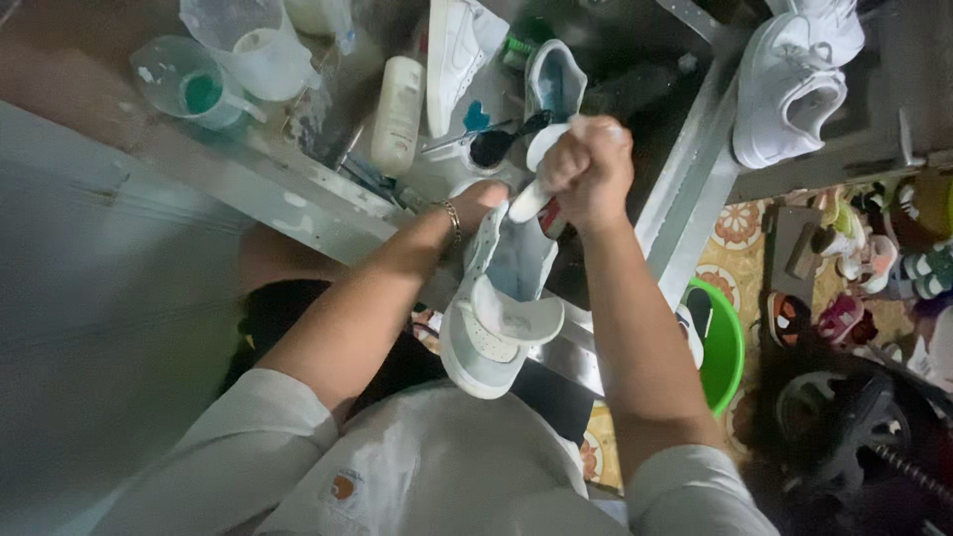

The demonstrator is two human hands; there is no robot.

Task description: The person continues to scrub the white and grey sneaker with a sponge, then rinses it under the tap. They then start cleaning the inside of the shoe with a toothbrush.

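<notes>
Two hands work on one shoe [499,318] held over the table [298,194]. Left hand [478,203] grips its side; right hand [588,171] clenches a brush [536,189] inside (scrubbing looks mid-way). More shoes [789,94] wait nearby.

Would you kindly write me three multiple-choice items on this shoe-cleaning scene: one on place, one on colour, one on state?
1. Where is the white bottle?
A. on the worktop
B. on the floor
C. in the basin

2. What colour is the basin on the floor?
A. red
B. green
C. black

3. How is the right hand?
A. open flat
B. closed round a white handle
C. resting on the floor

Key: 1 A, it lies beyond the sneaker that the left hand holds; 2 B, its rim is bright green; 3 B, fingers wrap the handle.
</notes>
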